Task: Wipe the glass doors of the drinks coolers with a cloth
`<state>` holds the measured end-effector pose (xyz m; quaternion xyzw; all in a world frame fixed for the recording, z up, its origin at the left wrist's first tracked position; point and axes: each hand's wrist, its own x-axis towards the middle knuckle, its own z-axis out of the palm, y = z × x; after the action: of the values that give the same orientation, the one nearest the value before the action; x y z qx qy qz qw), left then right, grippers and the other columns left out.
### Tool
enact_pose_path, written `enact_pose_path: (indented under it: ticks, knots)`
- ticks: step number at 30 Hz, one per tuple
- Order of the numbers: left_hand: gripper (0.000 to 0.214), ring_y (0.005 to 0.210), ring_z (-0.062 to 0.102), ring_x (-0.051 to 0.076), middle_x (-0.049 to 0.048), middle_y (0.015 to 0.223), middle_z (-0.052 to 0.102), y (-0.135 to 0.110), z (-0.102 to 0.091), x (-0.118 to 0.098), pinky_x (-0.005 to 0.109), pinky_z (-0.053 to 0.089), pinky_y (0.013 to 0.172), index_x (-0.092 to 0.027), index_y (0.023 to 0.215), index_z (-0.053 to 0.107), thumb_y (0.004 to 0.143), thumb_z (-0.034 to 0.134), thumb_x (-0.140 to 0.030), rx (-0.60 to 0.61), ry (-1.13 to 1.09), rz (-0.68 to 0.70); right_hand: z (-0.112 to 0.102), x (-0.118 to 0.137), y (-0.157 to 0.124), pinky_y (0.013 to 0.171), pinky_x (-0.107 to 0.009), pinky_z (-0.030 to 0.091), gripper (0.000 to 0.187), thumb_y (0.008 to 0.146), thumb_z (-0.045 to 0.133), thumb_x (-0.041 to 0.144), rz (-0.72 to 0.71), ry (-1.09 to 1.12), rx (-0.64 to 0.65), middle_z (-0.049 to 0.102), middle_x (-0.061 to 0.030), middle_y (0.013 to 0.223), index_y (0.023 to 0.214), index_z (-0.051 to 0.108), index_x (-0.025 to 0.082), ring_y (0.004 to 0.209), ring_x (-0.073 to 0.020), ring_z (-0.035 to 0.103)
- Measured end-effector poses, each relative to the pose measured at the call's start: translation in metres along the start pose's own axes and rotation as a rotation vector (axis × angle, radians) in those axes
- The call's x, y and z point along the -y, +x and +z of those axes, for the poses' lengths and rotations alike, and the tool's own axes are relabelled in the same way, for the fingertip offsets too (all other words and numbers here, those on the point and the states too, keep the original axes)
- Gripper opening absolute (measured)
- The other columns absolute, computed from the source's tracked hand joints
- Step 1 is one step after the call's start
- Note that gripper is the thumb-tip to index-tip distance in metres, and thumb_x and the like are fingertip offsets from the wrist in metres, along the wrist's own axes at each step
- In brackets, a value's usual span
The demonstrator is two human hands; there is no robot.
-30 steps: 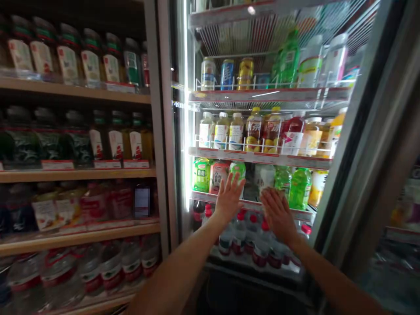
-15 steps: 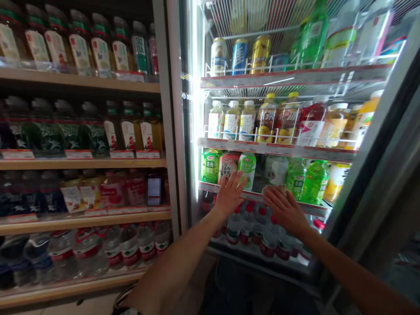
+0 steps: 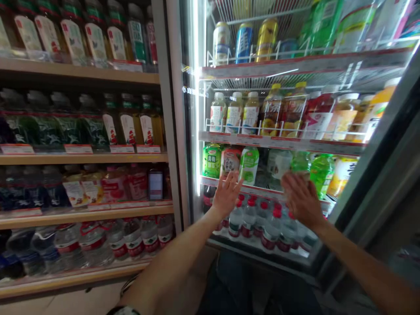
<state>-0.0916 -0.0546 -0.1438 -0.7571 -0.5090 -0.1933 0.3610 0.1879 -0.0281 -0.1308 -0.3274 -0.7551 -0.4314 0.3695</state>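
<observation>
My left hand (image 3: 226,195) is at the front edge of the fridge's lower shelf (image 3: 262,190), fingers stretched and spread, with nothing in it. Just behind its fingertips stand a green bottle (image 3: 211,159), a red-labelled bottle (image 3: 230,161) and a green-and-white bottle (image 3: 249,165). My right hand (image 3: 302,199) is at the same shelf edge further right, blurred by motion. Its fingers press on a crumpled pale cloth (image 3: 304,176), mostly hidden. Behind it are a pale-labelled container (image 3: 278,162) and green bottles (image 3: 322,173).
Water bottles with red caps (image 3: 272,227) stand below the hands. Above are a shelf of tea bottles (image 3: 251,114) and one with cans (image 3: 244,43). The fridge's door frame (image 3: 348,205) bounds the right. Wooden shelves (image 3: 82,159) full of drinks stand at left.
My right hand has moved right along the shelf edge with the cloth, now in front of the green bottles. My left hand stays nearly in place. The view has shifted slightly.
</observation>
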Motion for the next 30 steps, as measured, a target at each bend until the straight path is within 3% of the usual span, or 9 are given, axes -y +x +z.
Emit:
enact_pose_path:
  ticks: [2, 4, 9, 11, 13, 18, 23, 25, 30]
  knots:
    - [0.08, 0.14, 0.006, 0.028, 0.0123, 0.152, 0.015, 0.001, 0.001, -0.009, 0.052, 0.017, 0.112, -0.02, 0.144, 0.018, 0.078, 0.06, -0.041, 0.001, -0.019, 0.046, -0.008, -0.027, 0.016, 0.109, -0.053, 0.022, 0.059, 0.084, 0.046, 0.024, 0.165, -0.09, -0.161, 0.038, -0.0162, 0.143, 0.141, 0.031, 0.013, 0.136, -0.0282, 0.028]
    - [0.079, 0.14, 0.007, 0.028, 0.012, 0.152, 0.016, -0.001, 0.003, -0.02, 0.052, 0.017, 0.112, -0.021, 0.144, 0.019, 0.078, 0.06, -0.039, 0.001, -0.048, 0.068, -0.014, -0.042, 0.014, 0.107, -0.054, 0.025, 0.061, 0.084, 0.044, 0.023, 0.23, -0.151, -0.233, 0.033, -0.018, 0.145, 0.142, 0.028, 0.011, 0.137, -0.0295, 0.024]
    - [0.073, 0.14, 0.014, 0.027, 0.0102, 0.15, 0.024, -0.007, 0.013, -0.042, 0.05, 0.019, 0.112, -0.023, 0.141, 0.029, 0.076, 0.061, -0.035, -0.035, -0.103, 0.108, -0.013, -0.017, -0.072, 0.107, -0.048, 0.031, 0.063, 0.086, 0.042, 0.016, 0.182, -0.185, -0.024, 0.037, -0.0152, 0.144, 0.145, 0.02, 0.016, 0.139, -0.0249, 0.02]
    - [0.07, 0.139, 0.017, 0.026, 0.0096, 0.149, 0.026, -0.005, 0.015, -0.046, 0.049, 0.019, 0.112, -0.024, 0.139, 0.032, 0.076, 0.062, -0.032, -0.06, -0.105, 0.113, -0.009, -0.013, -0.091, 0.108, -0.048, 0.029, 0.064, 0.086, 0.04, 0.012, 0.18, -0.196, 0.016, 0.04, -0.014, 0.142, 0.145, 0.018, 0.017, 0.14, -0.0232, 0.018]
    - [0.068, 0.139, 0.018, 0.026, 0.0095, 0.148, 0.027, 0.002, 0.014, -0.049, 0.049, 0.018, 0.112, -0.023, 0.138, 0.034, 0.076, 0.061, -0.031, -0.091, -0.107, 0.114, -0.008, -0.023, -0.081, 0.108, -0.049, 0.028, 0.064, 0.087, 0.039, 0.013, 0.219, -0.193, -0.022, 0.039, -0.0131, 0.143, 0.146, 0.016, 0.019, 0.14, -0.0227, 0.019]
    - [0.069, 0.139, 0.016, 0.026, 0.0105, 0.149, 0.025, 0.02, 0.006, -0.052, 0.05, 0.013, 0.113, -0.022, 0.14, 0.03, 0.078, 0.059, -0.035, -0.141, -0.134, 0.075, -0.012, -0.053, -0.021, 0.108, -0.053, 0.027, 0.063, 0.087, 0.036, 0.014, 0.394, -0.176, -0.225, 0.03, -0.014, 0.148, 0.146, 0.014, 0.018, 0.14, -0.0253, 0.018]
    - [0.069, 0.139, 0.017, 0.027, 0.0109, 0.148, 0.027, 0.026, 0.002, -0.041, 0.049, 0.011, 0.113, -0.022, 0.139, 0.035, 0.077, 0.061, -0.037, -0.195, -0.157, 0.023, -0.008, -0.03, -0.045, 0.109, -0.05, 0.028, 0.065, 0.088, 0.037, 0.013, 0.232, -0.13, -0.087, 0.03, -0.0099, 0.149, 0.147, 0.01, 0.022, 0.14, -0.0227, 0.017]
    - [0.068, 0.139, 0.017, 0.028, 0.0113, 0.148, 0.028, 0.032, -0.001, -0.033, 0.048, 0.012, 0.113, -0.022, 0.138, 0.036, 0.077, 0.062, -0.038, -0.232, -0.163, -0.008, -0.009, -0.032, -0.041, 0.11, -0.049, 0.028, 0.065, 0.088, 0.038, 0.013, 0.189, -0.116, -0.073, 0.03, -0.0091, 0.149, 0.147, 0.011, 0.022, 0.14, -0.0225, 0.018]
    - [0.066, 0.139, 0.016, 0.028, 0.0123, 0.149, 0.025, 0.05, -0.009, -0.017, 0.048, 0.014, 0.112, -0.02, 0.138, 0.036, 0.079, 0.06, -0.038, -0.32, -0.17, -0.097, -0.018, -0.066, 0.012, 0.108, -0.055, 0.028, 0.065, 0.087, 0.036, 0.015, 0.36, -0.138, -0.301, 0.025, -0.0124, 0.15, 0.147, 0.011, 0.02, 0.14, -0.0263, 0.018]
